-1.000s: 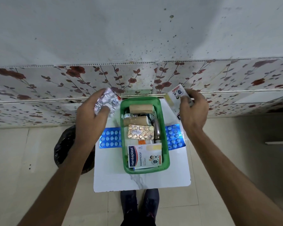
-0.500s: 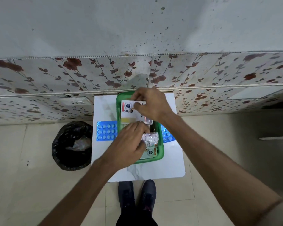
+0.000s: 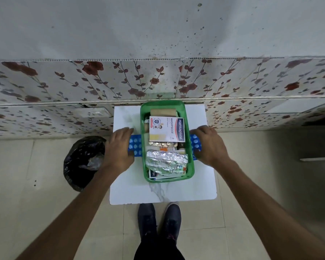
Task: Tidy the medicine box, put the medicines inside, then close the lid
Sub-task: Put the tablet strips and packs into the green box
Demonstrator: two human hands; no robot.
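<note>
A green medicine box [image 3: 143, 158] stands on a small white table [image 3: 176, 192], filled with medicines. A white Hansaplast carton [image 3: 167, 129] lies on top at the far end, and a crumpled silver blister strip [image 3: 166, 162] lies on top at the near end. Orange blister packs and brown rolls show beneath them. Under the box lies the blue lid [image 3: 136, 147], sticking out on both sides. My left hand [image 3: 118, 149] covers the lid's left end with fingers curled on it. My right hand [image 3: 208, 145] grips the lid's right end.
A black bin bag [image 3: 83, 160] sits on the floor left of the table. A flower-patterned wall panel [image 3: 158, 81] rises just behind the table. My shoes [image 3: 159, 218] stand at the table's near edge.
Both hands let go of the Hansaplast carton and the silver strip inside the box, then moved outward onto the two ends of the blue lid.
</note>
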